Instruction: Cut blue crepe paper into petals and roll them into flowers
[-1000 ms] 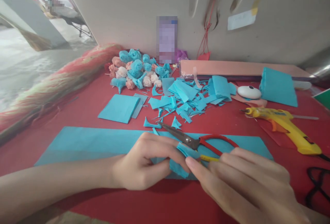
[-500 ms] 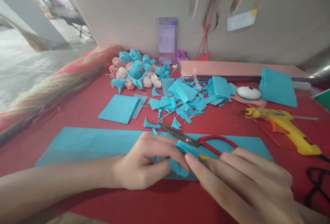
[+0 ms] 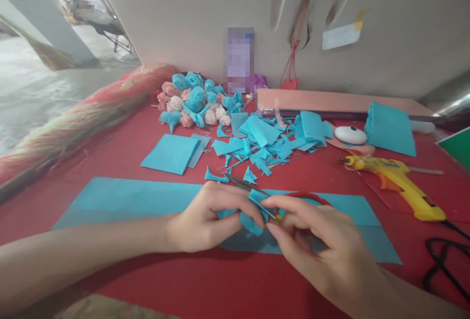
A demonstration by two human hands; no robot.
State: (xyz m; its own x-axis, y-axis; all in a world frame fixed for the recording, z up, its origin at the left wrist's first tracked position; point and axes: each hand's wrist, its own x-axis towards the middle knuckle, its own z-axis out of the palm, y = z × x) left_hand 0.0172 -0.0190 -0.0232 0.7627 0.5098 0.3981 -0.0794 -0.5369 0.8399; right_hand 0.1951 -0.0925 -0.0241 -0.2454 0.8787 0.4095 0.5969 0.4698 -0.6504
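Observation:
My left hand is closed, pinching a small piece of blue crepe paper between thumb and fingers. From the other side, my right hand grips the paper's upper edge, its index finger and thumb close to the left fingertips. A thin yellow stick-like thing shows between the right fingers; most of it is hidden. Behind the hands lie scissors with red handles, partly covered. Under both hands a long strip of blue crepe paper is spread on the red tabletop.
Blue scraps and a folded blue paper square lie beyond the strip. Paper roses are heaped at back left. On the right are a yellow glue gun, its black cord and a white oval device.
My right hand has turned and drawn in, its index finger rising onto the paper's top edge while the thumb comes below. My left hand keeps its pinch. The view has shifted slightly.

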